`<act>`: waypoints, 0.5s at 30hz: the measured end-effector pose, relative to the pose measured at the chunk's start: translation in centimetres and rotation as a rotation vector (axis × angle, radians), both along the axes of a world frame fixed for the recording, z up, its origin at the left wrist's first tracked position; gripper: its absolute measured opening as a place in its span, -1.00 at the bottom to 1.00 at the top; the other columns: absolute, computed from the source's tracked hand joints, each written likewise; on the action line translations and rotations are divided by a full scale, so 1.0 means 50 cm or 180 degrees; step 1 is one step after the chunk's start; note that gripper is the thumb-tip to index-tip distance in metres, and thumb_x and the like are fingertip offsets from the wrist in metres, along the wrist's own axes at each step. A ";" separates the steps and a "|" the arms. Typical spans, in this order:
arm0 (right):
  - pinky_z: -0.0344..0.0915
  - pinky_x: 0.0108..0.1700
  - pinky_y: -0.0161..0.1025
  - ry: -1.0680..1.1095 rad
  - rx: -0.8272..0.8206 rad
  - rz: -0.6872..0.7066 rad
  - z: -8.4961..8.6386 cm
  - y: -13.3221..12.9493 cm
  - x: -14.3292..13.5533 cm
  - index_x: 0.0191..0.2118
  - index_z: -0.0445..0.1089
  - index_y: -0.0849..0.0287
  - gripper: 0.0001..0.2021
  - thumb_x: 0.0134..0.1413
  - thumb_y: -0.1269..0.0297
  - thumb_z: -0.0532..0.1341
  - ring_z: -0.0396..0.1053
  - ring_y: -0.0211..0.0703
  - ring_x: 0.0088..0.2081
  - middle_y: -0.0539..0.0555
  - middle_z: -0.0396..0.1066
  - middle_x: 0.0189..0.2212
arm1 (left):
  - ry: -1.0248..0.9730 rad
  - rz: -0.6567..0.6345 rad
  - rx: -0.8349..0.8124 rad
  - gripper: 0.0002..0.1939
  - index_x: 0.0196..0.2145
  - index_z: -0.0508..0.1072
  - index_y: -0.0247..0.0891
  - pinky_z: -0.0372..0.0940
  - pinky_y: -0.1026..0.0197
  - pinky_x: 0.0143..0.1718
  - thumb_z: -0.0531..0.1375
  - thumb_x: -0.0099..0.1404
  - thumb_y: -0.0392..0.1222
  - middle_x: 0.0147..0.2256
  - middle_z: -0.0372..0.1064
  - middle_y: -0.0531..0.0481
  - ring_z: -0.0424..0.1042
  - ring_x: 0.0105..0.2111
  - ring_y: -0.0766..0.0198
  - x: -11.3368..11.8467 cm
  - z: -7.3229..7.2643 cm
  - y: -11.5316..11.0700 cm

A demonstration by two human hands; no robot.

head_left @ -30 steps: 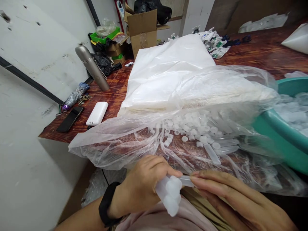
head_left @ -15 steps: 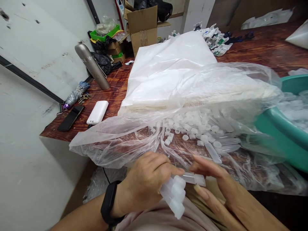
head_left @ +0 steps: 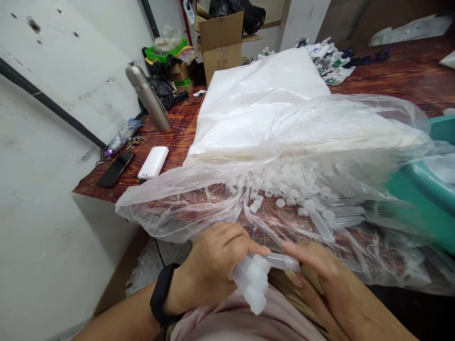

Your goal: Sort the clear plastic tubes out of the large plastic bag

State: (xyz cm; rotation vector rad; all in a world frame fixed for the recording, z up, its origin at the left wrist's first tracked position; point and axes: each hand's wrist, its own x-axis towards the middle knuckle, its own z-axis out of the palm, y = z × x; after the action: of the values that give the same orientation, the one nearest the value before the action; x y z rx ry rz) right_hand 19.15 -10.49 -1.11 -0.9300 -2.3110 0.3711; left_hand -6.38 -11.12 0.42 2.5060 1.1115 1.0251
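This place looks like a small workshop for hand work. Many white caps [head_left: 296,182] and clear tubes [head_left: 321,226] lie near the front edge of the counter [head_left: 398,80], and a cardboard box [head_left: 223,49] stands toward its far edge. The wall [head_left: 39,128] beside its left edge is stained and has holes.

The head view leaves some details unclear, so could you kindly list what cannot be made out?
Head view: far ends of the bundled tubes, hidden by the left hand.
Head view: whether the right hand grips the single tube; blur hides it.
Head view: right side of the teal tub, cut off by the edge.
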 end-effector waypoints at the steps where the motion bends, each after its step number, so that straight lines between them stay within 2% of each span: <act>1: 0.61 -0.01 -0.26 0.0023 0.0049 0.0105 -0.002 -0.003 -0.003 0.34 0.26 -0.02 -0.63 0.53 0.19 0.11 0.68 -0.12 -0.08 0.07 0.67 -0.08 | -0.0006 0.0018 0.0040 -0.90 -0.05 0.49 -0.22 0.36 0.17 -0.23 0.20 0.52 -0.28 -0.27 0.60 -0.01 0.55 -0.28 0.20 -0.002 -0.001 -0.002; 3: 0.60 0.00 -0.25 0.0056 -0.0169 0.0173 -0.009 -0.014 -0.010 0.33 0.27 -0.07 -0.64 0.53 0.24 0.11 0.67 -0.13 -0.06 0.04 0.66 -0.06 | 0.0054 0.0052 0.0193 -0.89 -0.05 0.49 -0.23 0.37 0.16 -0.22 0.16 0.55 -0.29 -0.27 0.60 -0.02 0.55 -0.30 0.21 -0.006 -0.004 -0.007; 6: 0.62 -0.07 -0.23 0.0053 -0.0706 -0.0022 -0.029 -0.028 -0.023 0.35 0.27 -0.10 -0.62 0.51 0.19 0.13 0.67 -0.05 -0.02 0.07 0.64 0.06 | 0.0155 0.0174 0.0243 -0.85 -0.04 0.50 -0.24 0.40 0.16 -0.20 0.12 0.57 -0.29 -0.25 0.61 -0.04 0.57 -0.28 0.22 -0.021 -0.012 -0.025; 8: 0.63 -0.12 -0.21 0.0035 -0.0853 -0.0022 -0.043 -0.031 -0.031 0.36 0.30 -0.11 -0.59 0.49 0.14 0.15 0.68 0.00 -0.04 0.07 0.65 0.05 | 0.0099 0.0233 -0.0049 -0.88 -0.03 0.51 -0.20 0.43 0.17 -0.19 0.19 0.55 -0.21 -0.26 0.62 -0.02 0.59 -0.28 0.21 -0.048 -0.022 -0.057; 10: 0.64 -0.13 -0.16 0.0014 -0.0838 0.0057 -0.056 -0.025 -0.034 0.37 0.31 -0.10 -0.56 0.47 0.09 0.18 0.69 0.04 -0.06 0.08 0.67 0.02 | -0.0140 0.0612 -0.0621 -0.81 -0.05 0.54 -0.13 0.48 0.17 -0.20 0.32 0.45 -0.05 -0.27 0.63 0.01 0.60 -0.30 0.20 -0.090 -0.040 -0.111; 11: 0.65 -0.11 -0.14 -0.0012 -0.0824 0.0079 -0.061 -0.019 -0.034 0.37 0.32 -0.10 -0.55 0.46 0.07 0.19 0.69 0.05 -0.06 0.08 0.67 0.02 | -0.0315 0.0992 -0.0951 -0.74 -0.06 0.56 -0.10 0.51 0.16 -0.21 0.36 0.39 0.04 -0.26 0.64 0.02 0.61 -0.31 0.18 -0.116 -0.054 -0.144; 12: 0.65 -0.10 -0.13 -0.0038 -0.0799 0.0085 -0.065 -0.012 -0.033 0.36 0.34 -0.10 -0.56 0.45 0.06 0.20 0.69 0.05 -0.05 0.08 0.67 0.02 | -0.0604 0.1757 -0.1216 -0.68 -0.11 0.56 -0.06 0.53 0.16 -0.25 0.41 0.30 0.13 -0.26 0.63 0.04 0.61 -0.33 0.16 -0.145 -0.071 -0.180; 13: 0.65 -0.07 -0.13 -0.0060 -0.0772 0.0073 -0.069 -0.004 -0.032 0.34 0.35 -0.10 -0.58 0.45 0.06 0.20 0.68 0.05 -0.03 0.08 0.67 0.03 | -0.0694 0.2374 -0.1315 -0.66 -0.06 0.54 -0.06 0.55 0.10 -0.27 0.38 0.33 0.14 -0.20 0.62 0.00 0.62 -0.29 0.10 -0.176 -0.091 -0.215; 15: 0.64 0.00 -0.15 -0.0053 -0.0706 0.0030 -0.073 0.012 -0.029 0.30 0.37 -0.11 -0.64 0.48 0.08 0.17 0.68 -0.01 0.00 0.05 0.66 0.06 | -0.0933 0.3801 -0.1207 -0.66 0.02 0.44 -0.02 0.58 -0.06 -0.17 0.26 0.42 0.17 -0.14 0.58 0.00 0.62 -0.23 0.02 -0.239 -0.141 -0.275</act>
State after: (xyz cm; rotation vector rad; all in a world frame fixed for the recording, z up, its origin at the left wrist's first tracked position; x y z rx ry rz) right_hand 17.69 -9.88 -4.76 -1.0312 -2.3232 0.6363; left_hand -18.34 -24.88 -6.64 1.1997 2.4411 1.1506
